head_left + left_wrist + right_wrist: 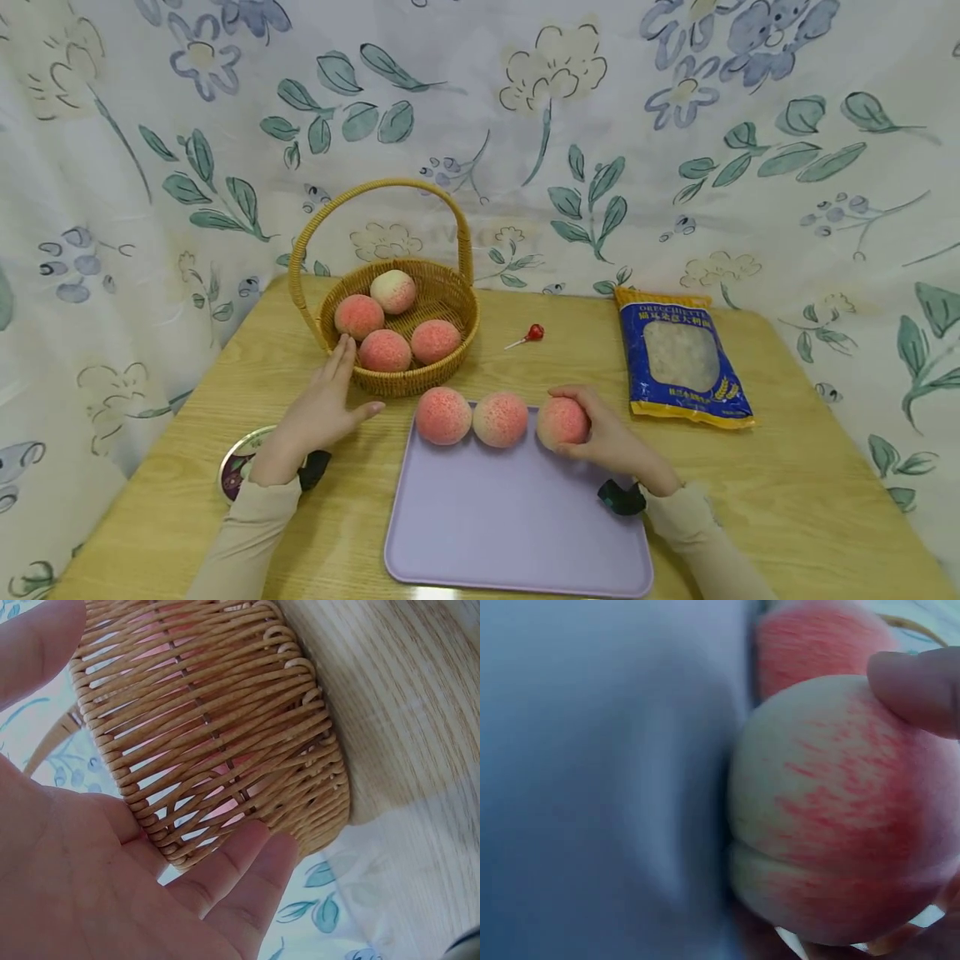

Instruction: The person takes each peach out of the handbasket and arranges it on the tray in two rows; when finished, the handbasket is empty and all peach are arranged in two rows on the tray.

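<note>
My right hand (611, 433) holds a pink and cream peach (561, 422) at the far right corner of a lilac tray (517, 517). In the right wrist view, the thumb presses the top of this peach (840, 795), which sits against the tray's surface. Two more peaches, one pinker (443, 416) and one paler (501, 419), line up along the tray's back edge. My left hand (318, 421) rests with extended fingers against the side of a wicker basket (401, 383). Several peaches, among them a pale one (393, 292), lie inside that basket.
A red lollipop (535, 332) lies right of the basket. Farther right is a blue and yellow pasta bag (682, 358). A round tin (234, 462) sits partly under my left forearm. Behind the wooden table (810, 500) hangs a floral curtain (480, 108).
</note>
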Tool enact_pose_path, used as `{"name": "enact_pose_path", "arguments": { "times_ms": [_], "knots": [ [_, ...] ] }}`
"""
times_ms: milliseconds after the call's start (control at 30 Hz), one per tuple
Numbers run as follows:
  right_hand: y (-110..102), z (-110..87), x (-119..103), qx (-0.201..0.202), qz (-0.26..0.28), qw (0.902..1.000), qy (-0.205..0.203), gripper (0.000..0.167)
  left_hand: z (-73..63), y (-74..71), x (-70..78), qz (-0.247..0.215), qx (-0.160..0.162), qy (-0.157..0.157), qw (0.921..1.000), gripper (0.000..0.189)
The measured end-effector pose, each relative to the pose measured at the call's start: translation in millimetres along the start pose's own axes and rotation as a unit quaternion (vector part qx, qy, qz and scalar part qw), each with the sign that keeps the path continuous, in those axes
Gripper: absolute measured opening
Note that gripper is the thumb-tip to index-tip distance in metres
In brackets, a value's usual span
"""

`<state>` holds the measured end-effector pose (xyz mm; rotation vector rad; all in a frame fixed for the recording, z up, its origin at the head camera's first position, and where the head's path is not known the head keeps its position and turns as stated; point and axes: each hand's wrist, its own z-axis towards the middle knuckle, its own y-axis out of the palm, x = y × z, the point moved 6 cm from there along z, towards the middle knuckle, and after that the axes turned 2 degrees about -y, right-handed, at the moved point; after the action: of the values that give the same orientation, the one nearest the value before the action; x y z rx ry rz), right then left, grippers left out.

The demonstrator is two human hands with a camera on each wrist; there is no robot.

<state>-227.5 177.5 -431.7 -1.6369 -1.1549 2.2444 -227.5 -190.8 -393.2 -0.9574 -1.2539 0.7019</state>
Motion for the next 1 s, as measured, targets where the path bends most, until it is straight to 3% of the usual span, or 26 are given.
{"name": "enact_pose_path", "arguments": {
  "times_ms": [400,700,833,1000],
  "knots": [
    [13.9,5.6,-7.8,0.012,0.062,0.9980,0.004,0.076,-0.2,0.3,-3.4,0.009,0.004,-0.004,0.9999,0.100],
    [17.2,4.2,-0.8,0.004,0.051,0.9986,0.015,0.084,-0.4,3.5,-3.6,0.008,0.005,-0.007,0.9999,0.099],
    [12.4,3.0,-2.9,0.002,0.021,0.9996,0.018,0.083,-0.7,3.6,-4.9,0.007,0.005,-0.004,0.9999,0.099],
    [-3.4,6.5,-11.5,0.024,0.030,0.9990,-0.021,0.076,-1.2,3.7,-4.4,0.005,0.009,0.001,0.9999,0.099]
  ]
}}
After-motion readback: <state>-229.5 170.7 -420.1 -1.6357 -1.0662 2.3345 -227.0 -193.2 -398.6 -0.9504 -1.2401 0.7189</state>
